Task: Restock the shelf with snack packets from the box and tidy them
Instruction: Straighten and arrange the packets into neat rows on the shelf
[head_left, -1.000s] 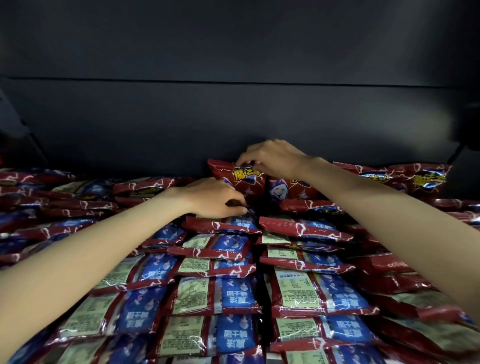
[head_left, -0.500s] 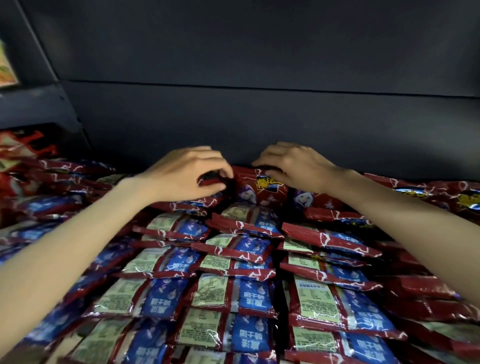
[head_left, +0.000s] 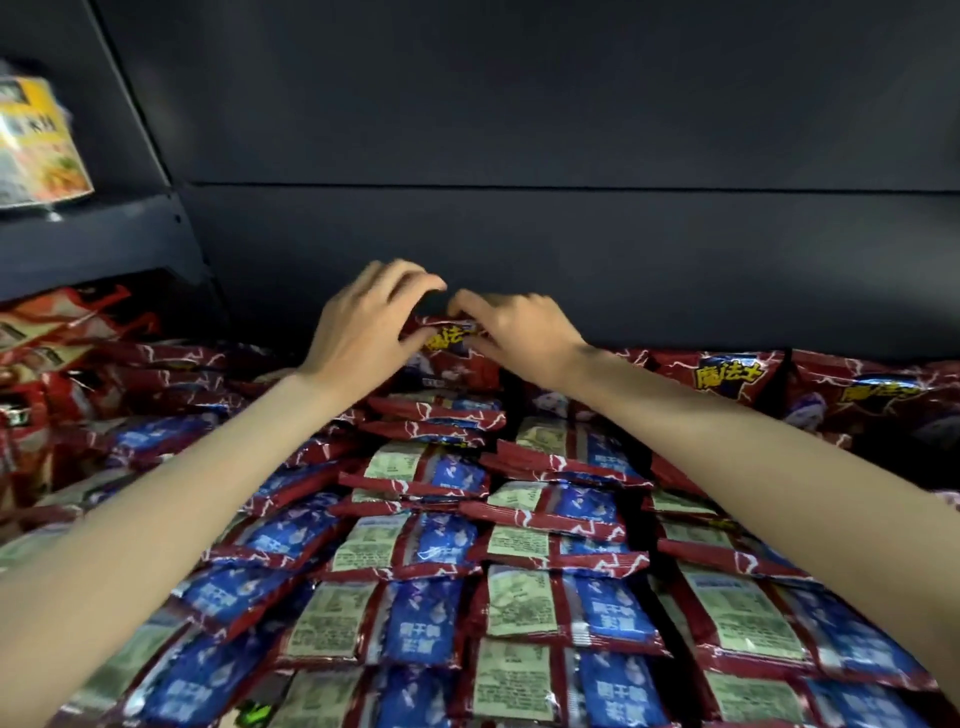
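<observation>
Both hands have drawn together since a moment ago: left hand (head_left: 363, 325) and right hand (head_left: 511, 330) pinch one upright red snack packet (head_left: 451, 358) between them, at the shelf's back panel (head_left: 571, 260), behind rows of packets (head_left: 415, 551).

Red upright packet (head_left: 451, 358) stood at the shelf's back. Red-and-blue packets (head_left: 431, 545) laid flat in overlapping rows before it

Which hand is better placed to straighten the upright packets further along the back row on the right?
Right. The right hand is nearer those upright packets; the left hand would have to cross over. Both now hold the same back-row packet.
</observation>
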